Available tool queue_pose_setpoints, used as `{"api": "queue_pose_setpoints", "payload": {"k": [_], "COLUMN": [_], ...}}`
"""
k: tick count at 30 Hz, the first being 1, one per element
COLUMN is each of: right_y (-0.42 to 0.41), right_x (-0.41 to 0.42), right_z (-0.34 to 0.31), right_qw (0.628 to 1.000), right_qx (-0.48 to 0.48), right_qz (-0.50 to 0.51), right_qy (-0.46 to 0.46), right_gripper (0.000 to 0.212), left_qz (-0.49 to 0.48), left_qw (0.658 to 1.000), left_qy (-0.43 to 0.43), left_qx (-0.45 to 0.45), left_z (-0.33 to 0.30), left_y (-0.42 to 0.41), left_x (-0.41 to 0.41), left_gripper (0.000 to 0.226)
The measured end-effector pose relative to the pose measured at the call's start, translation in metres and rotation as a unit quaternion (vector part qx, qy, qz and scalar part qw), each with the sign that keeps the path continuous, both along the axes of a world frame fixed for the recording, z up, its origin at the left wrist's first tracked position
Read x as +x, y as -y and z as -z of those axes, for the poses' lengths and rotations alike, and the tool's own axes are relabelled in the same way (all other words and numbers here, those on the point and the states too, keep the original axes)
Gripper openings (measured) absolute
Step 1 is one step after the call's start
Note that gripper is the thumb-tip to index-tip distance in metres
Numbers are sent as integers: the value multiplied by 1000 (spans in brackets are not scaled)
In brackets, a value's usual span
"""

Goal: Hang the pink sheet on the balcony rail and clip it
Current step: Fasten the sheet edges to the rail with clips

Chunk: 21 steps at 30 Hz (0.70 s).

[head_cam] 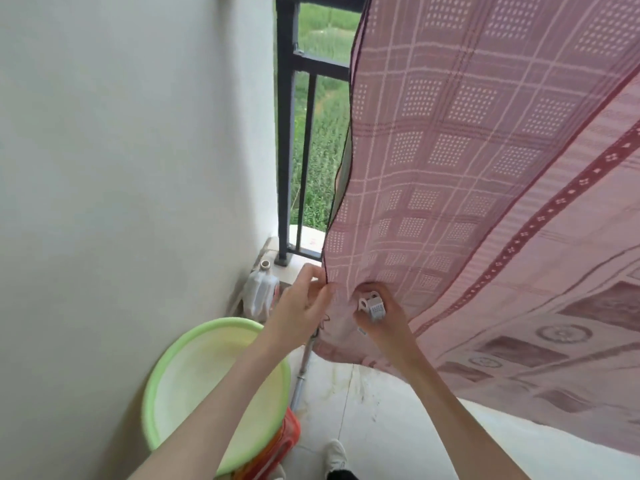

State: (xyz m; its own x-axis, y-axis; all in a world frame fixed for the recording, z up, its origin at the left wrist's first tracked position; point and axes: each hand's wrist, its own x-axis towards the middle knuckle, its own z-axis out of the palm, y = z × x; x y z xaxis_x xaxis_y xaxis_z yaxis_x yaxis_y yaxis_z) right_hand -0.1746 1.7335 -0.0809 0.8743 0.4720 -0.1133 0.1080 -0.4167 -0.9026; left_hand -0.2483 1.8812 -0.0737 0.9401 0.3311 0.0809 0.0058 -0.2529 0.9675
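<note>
Risk: left hand (pixel 304 303) merely pinches the pink sheet (pixel 467 168) edge; right hand (pixel 375 315), gripping a clip (pixel 373 307) at lower centre, could drop it

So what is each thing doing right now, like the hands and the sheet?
pink sheet: hanging over the balcony rail, lower edge held
left hand: pinching the sheet's edge
right hand: gripping a white clip against the sheet
green basin: upright, nothing visible inside
white jug: no cap
</note>
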Motion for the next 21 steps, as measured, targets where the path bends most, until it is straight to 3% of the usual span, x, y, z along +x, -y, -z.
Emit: {"api": "queue_pose_setpoints", "payload": {"k": [7, 11, 14, 18, 21], "right_y": [12, 14, 8, -7, -16], "right_x": [-26, -34, -39, -37, -32], "right_z": [6, 6, 12, 24, 31], "right_qw": [997, 997, 992, 953, 945], "right_qx": [25, 16, -42, -163, -167], "right_qz": [60, 74, 96, 125, 115], "right_qy": [-34, -3, 66, 224, 258], "right_gripper": [38, 29, 26, 32, 17], "left_qz": [42, 83, 65, 73, 67], "left_qw": [986, 980, 977, 977, 977], "left_qy": [-131, -174, -199, -201, -203], "left_qx": [90, 49, 27, -1, -6], "left_z": [46, 79, 97, 104, 105], "left_y": [8, 22, 27, 39, 50], "left_x": [14, -5, -13, -11, -8], "left_gripper": [14, 15, 29, 14, 19]}}
